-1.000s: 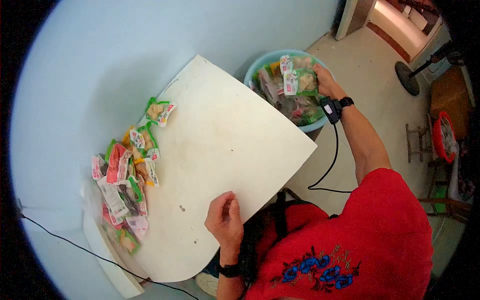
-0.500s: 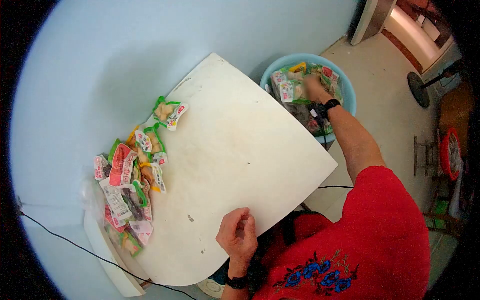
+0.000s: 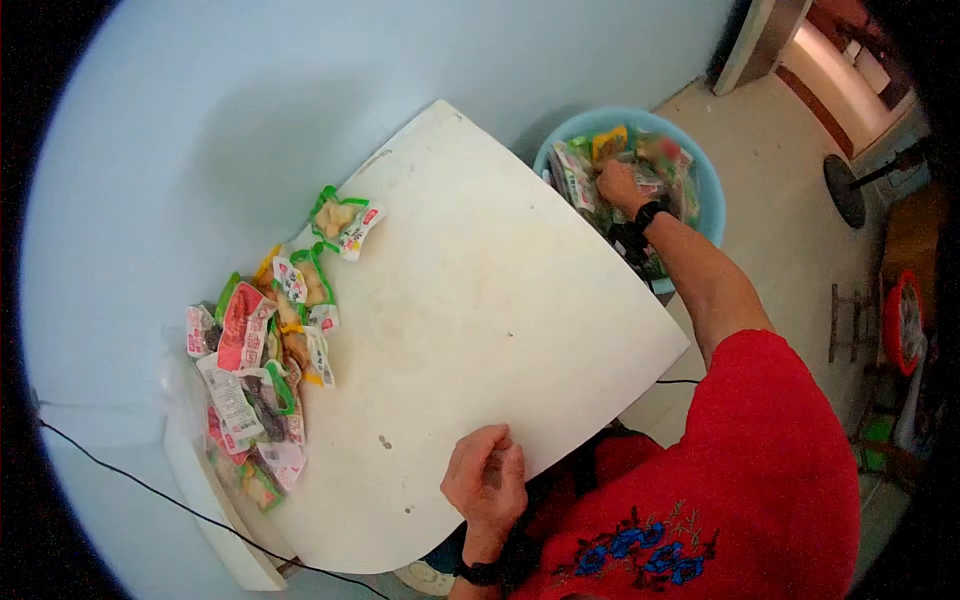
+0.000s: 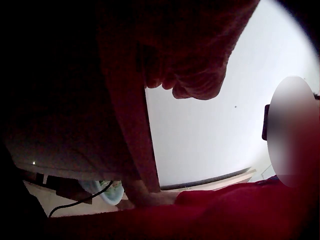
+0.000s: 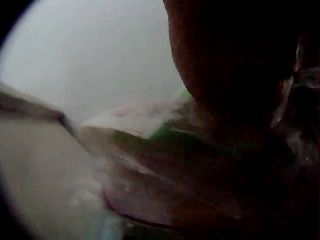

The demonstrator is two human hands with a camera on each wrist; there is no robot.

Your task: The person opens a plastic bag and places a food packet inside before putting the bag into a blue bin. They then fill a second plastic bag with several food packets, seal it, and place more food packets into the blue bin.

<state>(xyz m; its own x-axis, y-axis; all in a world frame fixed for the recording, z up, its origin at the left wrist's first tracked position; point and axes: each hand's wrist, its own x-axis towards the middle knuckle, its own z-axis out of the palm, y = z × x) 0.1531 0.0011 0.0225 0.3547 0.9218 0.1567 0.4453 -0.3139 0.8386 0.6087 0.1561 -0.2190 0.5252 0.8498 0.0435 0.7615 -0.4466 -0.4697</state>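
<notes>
Inside a light blue basin (image 3: 712, 215) at the table's right corner, my right hand (image 3: 622, 188) reaches down among snack packets (image 3: 575, 178), its fingertips hidden between them. A blurred packet with green and white parts (image 5: 165, 125) lies right by that hand in the dark right wrist view; I cannot tell whether the fingers grip it. My left hand (image 3: 485, 475) is at the table's near edge, fingers loosely curled with nothing in them. On the far left of the white table (image 3: 480, 270) lies a pile of snack packets (image 3: 245, 330), with a green-edged packet (image 3: 342, 222) at its upper end.
A pale blue wall (image 3: 280, 90) borders the table. One black cable (image 3: 160, 490) runs across the lower left. To the right on the floor are a black round stand base (image 3: 845, 190) and a red basket (image 3: 903, 322).
My right hand has moved from the basin's right side to its middle, down among the packets. Packets in the basin have shifted. My left hand stays at the table edge.
</notes>
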